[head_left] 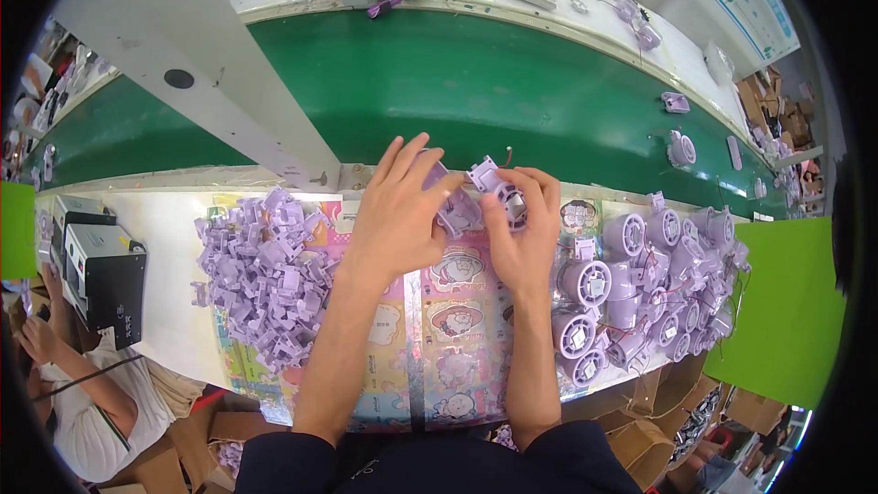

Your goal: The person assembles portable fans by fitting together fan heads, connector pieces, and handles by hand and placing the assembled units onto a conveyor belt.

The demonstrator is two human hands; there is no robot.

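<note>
My left hand (398,210) reaches over the near edge of the green belt. Its thumb and index finger close on a light purple plastic shell (460,216), partly hidden behind the fingers. Close beside it, my right hand (529,238) grips a purple round motor housing (512,205) between thumb and fingers. At the top of that housing sits a small purple bracket (483,174), with a short thin wire sticking up nearby. Whether the shell and the housing touch, I cannot tell.
Left of my arms lies a heap of small purple brackets (270,279). Several round purple housings with red wires (626,284) crowd the right side. A grey post (210,73) rises at the left, near a black box-shaped device (102,279). Parts sit on the green belt (476,82).
</note>
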